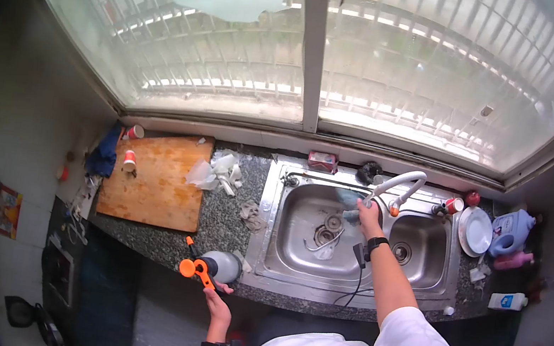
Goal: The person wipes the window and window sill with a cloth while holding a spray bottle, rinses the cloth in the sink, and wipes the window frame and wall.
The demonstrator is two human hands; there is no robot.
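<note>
White sleeve [419, 345] nearest; spray bottle [224, 265] in the left hand [218, 305].
Head view: the bottle is at the worktop's [226, 226] front edge, left of the large basin [292, 225], long axis roughly sideways, orange head [187, 268] leftward; the left hand, nearer, grips its handle. By the tap spout [405, 177], the right hand [370, 219] meets something bluish [349, 199], grip unclear. The basin contains a drain fitting [323, 235].

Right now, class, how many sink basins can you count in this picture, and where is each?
2: the larger basin on the left, and the smaller basin beside it on the right. The right forearm hides part of the rim between.
</note>
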